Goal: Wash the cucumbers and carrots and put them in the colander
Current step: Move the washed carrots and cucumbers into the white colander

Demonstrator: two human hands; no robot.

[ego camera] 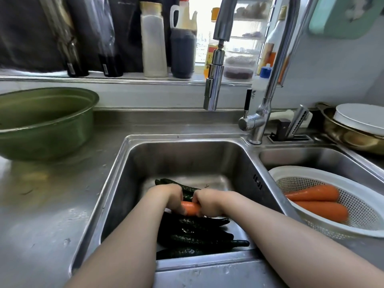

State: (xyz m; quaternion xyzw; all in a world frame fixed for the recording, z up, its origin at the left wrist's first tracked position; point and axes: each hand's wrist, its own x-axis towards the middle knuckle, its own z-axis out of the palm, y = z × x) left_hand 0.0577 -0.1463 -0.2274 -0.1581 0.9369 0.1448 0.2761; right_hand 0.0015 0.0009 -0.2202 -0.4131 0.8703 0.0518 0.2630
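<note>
Gripping carrot [190, 208] at both ends: left hand [169, 197] curled round one end, right hand [208, 201] curled round other, only short orange middle showing between them. Both hands low in left sink basin [187, 159], above pile of dark cucumbers [199, 235] lying on basin floor, some ends poking out beyond knuckles. White colander [307, 169] sits in right basin, just beside, holding two carrots [311, 193]. Faucet spout [214, 86] hangs above left basin. Green bowl [41, 121] on tabletop [52, 204], far left.
</note>
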